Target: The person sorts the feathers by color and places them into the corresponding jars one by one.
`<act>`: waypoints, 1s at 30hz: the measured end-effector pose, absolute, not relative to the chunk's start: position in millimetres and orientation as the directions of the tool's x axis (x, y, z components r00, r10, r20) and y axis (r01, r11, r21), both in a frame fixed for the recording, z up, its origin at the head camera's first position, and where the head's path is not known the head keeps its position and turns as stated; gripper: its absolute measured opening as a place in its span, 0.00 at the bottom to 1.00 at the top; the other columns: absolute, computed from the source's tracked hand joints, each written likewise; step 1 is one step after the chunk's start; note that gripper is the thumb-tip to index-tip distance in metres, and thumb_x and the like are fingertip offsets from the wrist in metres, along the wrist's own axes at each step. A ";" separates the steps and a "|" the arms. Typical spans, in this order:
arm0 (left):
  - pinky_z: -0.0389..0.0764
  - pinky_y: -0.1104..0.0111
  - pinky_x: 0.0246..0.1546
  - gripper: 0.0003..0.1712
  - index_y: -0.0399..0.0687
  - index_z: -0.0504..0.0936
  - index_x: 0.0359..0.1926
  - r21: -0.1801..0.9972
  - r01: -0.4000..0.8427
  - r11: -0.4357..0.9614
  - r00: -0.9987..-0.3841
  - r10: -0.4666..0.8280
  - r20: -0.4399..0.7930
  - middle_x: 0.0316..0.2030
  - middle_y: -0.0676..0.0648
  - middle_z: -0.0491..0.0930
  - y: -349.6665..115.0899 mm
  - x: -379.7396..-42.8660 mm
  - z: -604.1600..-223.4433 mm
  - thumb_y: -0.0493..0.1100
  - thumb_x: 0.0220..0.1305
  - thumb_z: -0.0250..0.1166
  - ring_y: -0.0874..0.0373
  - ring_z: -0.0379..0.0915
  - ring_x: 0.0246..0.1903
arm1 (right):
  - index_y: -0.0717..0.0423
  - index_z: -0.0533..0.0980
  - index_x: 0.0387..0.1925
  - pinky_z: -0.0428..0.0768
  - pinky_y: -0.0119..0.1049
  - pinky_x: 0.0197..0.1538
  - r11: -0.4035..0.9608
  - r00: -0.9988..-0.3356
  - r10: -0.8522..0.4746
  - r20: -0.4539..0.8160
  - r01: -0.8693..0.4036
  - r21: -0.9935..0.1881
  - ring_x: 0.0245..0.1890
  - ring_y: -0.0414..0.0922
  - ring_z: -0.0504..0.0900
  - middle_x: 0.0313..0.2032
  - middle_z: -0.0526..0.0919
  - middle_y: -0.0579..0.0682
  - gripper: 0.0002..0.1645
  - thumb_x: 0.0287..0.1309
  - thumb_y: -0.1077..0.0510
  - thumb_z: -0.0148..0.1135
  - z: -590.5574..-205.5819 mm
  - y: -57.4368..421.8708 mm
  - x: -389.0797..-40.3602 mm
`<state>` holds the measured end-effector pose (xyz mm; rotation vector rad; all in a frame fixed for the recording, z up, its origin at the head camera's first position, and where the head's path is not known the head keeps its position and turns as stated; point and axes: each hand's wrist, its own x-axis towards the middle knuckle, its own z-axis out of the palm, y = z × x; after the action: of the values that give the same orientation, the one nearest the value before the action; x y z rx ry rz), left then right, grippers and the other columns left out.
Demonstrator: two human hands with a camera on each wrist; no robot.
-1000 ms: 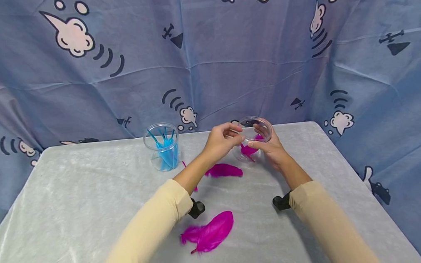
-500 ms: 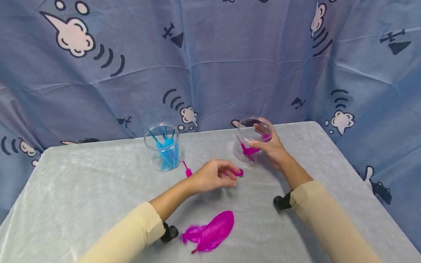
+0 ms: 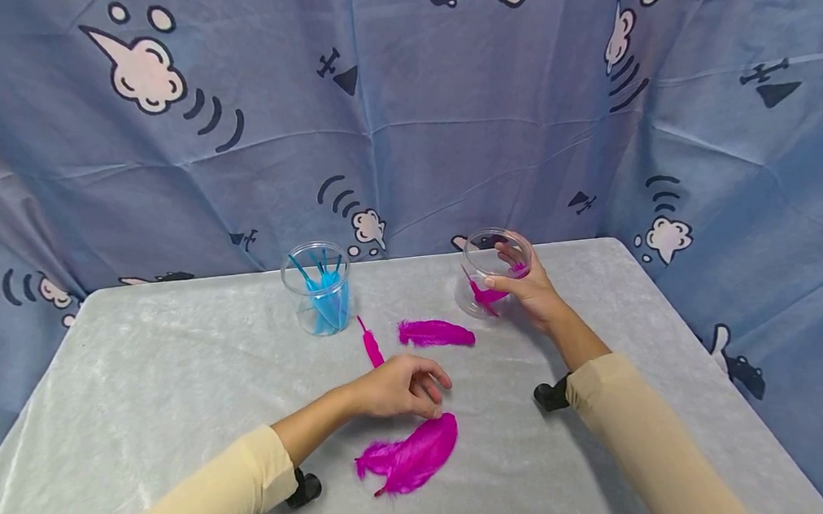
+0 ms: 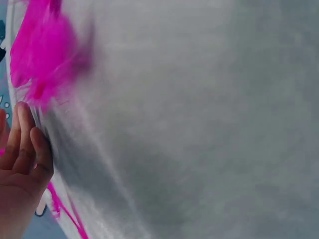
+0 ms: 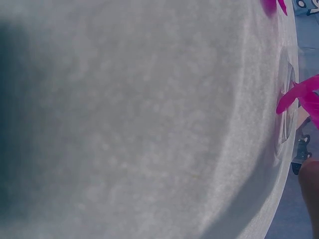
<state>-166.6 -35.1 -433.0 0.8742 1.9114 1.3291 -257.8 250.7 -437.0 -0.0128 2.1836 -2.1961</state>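
Note:
My right hand [image 3: 537,288] grips a clear plastic cup [image 3: 468,294] at the back right, thumb near the rim and fingers round the far side. Magenta feathers [image 3: 485,295] lean inside that cup; the right wrist view catches its base [image 5: 286,107] at the edge. My left hand [image 3: 397,385] holds nothing. Its fingers are loosely bent, with the fingertips just behind a bunch of magenta feathers [image 3: 420,455] lying at the front. Farther back lie another magenta feather [image 3: 436,333] and a narrow one [image 3: 371,347], partly hidden by the left hand.
A second clear cup [image 3: 303,314] with several blue feathers [image 3: 330,301] stands at the back, left of centre. Pale cloth covers the table [image 3: 136,379], and a blue patterned curtain [image 3: 399,111] hangs behind it.
My left hand has come from the right cup's rim toward me, passing over the middle feather to the front bunch. My right hand stays on the cup. The feathers inside have shifted slightly.

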 end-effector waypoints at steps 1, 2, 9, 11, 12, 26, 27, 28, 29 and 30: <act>0.82 0.74 0.35 0.20 0.31 0.81 0.50 0.949 0.163 0.270 -0.570 0.811 -0.133 0.33 0.46 0.84 -35.7 -165.7 -434.5 0.31 0.56 0.72 0.63 0.80 0.28 | 0.40 0.54 0.74 0.48 0.53 0.76 -0.007 -0.999 -0.037 -0.024 0.025 -1.000 0.75 0.49 0.51 0.75 0.55 0.58 0.51 0.56 0.72 0.66 -437.1 250.6 -257.8; 0.82 0.74 0.35 0.20 0.31 0.81 0.50 0.948 0.165 0.273 -0.567 0.812 -0.135 0.33 0.46 0.84 -36.5 -164.8 -435.9 0.31 0.56 0.72 0.63 0.80 0.28 | 0.39 0.54 0.74 0.48 0.53 0.76 -0.008 -0.999 -0.037 -0.025 0.025 -1.000 0.75 0.49 0.51 0.75 0.55 0.58 0.51 0.56 0.72 0.66 -437.1 250.5 -257.6; 0.80 0.75 0.36 0.19 0.34 0.81 0.50 0.941 0.186 0.282 -0.556 0.820 -0.137 0.33 0.47 0.85 -38.8 -159.6 -443.1 0.32 0.57 0.72 0.64 0.79 0.30 | 0.39 0.54 0.73 0.46 0.54 0.75 -0.010 -0.999 -0.039 -0.029 0.029 -1.000 0.75 0.49 0.51 0.75 0.56 0.57 0.51 0.57 0.72 0.65 -436.6 249.9 -257.2; 0.79 0.75 0.35 0.18 0.34 0.81 0.49 0.941 0.188 0.282 -0.554 0.821 -0.136 0.33 0.47 0.85 -38.4 -158.6 -444.4 0.32 0.57 0.73 0.64 0.79 0.30 | 0.39 0.54 0.74 0.46 0.54 0.76 -0.010 -0.999 -0.041 -0.030 0.031 -0.999 0.75 0.49 0.51 0.75 0.55 0.58 0.51 0.57 0.72 0.66 -436.3 249.9 -257.1; 0.79 0.75 0.35 0.18 0.35 0.82 0.49 0.940 0.188 0.284 -0.556 0.820 -0.137 0.33 0.47 0.85 -38.1 -158.1 -444.9 0.32 0.57 0.73 0.64 0.79 0.30 | 0.39 0.54 0.74 0.46 0.54 0.76 -0.010 -0.999 -0.041 -0.030 0.030 -0.999 0.75 0.49 0.51 0.75 0.55 0.58 0.51 0.57 0.72 0.65 -436.2 250.0 -257.2; 0.75 0.76 0.29 0.14 0.33 0.83 0.46 0.944 0.199 0.263 -0.572 0.813 -0.105 0.27 0.47 0.83 -36.5 -155.8 -447.8 0.27 0.57 0.69 0.67 0.73 0.25 | 0.41 0.51 0.75 0.47 0.54 0.76 0.003 -0.999 -0.038 -0.037 0.037 -0.999 0.76 0.48 0.50 0.75 0.55 0.56 0.52 0.58 0.71 0.65 -434.4 248.6 -255.5; 0.76 0.76 0.29 0.13 0.33 0.83 0.46 0.944 0.200 0.261 -0.571 0.814 -0.104 0.27 0.47 0.83 -36.6 -155.9 -447.8 0.27 0.58 0.69 0.67 0.73 0.25 | 0.41 0.52 0.75 0.47 0.54 0.76 0.005 -0.999 -0.036 -0.038 0.038 -0.999 0.76 0.48 0.50 0.75 0.55 0.56 0.51 0.58 0.71 0.65 -434.3 248.5 -255.3; 0.76 0.76 0.30 0.13 0.33 0.83 0.46 0.945 0.200 0.260 -0.569 0.816 -0.104 0.27 0.47 0.83 -36.6 -156.1 -447.7 0.27 0.58 0.69 0.67 0.73 0.25 | 0.40 0.51 0.75 0.46 0.54 0.76 0.005 -0.999 -0.036 -0.039 0.039 -0.999 0.76 0.48 0.50 0.75 0.55 0.56 0.52 0.58 0.71 0.65 -434.1 248.5 -255.3; 0.76 0.76 0.30 0.13 0.33 0.83 0.46 0.944 0.202 0.261 -0.567 0.817 -0.105 0.27 0.48 0.82 -36.5 -156.5 -447.5 0.27 0.59 0.68 0.67 0.73 0.25 | 0.40 0.52 0.75 0.46 0.54 0.76 0.004 -0.999 -0.034 -0.038 0.038 -0.999 0.76 0.48 0.50 0.75 0.55 0.56 0.52 0.58 0.71 0.65 -434.2 248.5 -255.2; 0.76 0.76 0.31 0.13 0.33 0.83 0.46 0.943 0.203 0.263 -0.565 0.818 -0.106 0.27 0.48 0.82 -36.4 -157.0 -447.2 0.27 0.59 0.68 0.67 0.72 0.26 | 0.40 0.52 0.75 0.46 0.54 0.76 0.000 -0.999 -0.035 -0.036 0.036 -0.999 0.76 0.48 0.50 0.75 0.55 0.57 0.52 0.58 0.71 0.65 -434.3 248.7 -255.2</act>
<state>-157.0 -36.4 -447.2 0.9213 1.9339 1.3129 -255.2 248.7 -434.3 0.0016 2.1853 -2.1870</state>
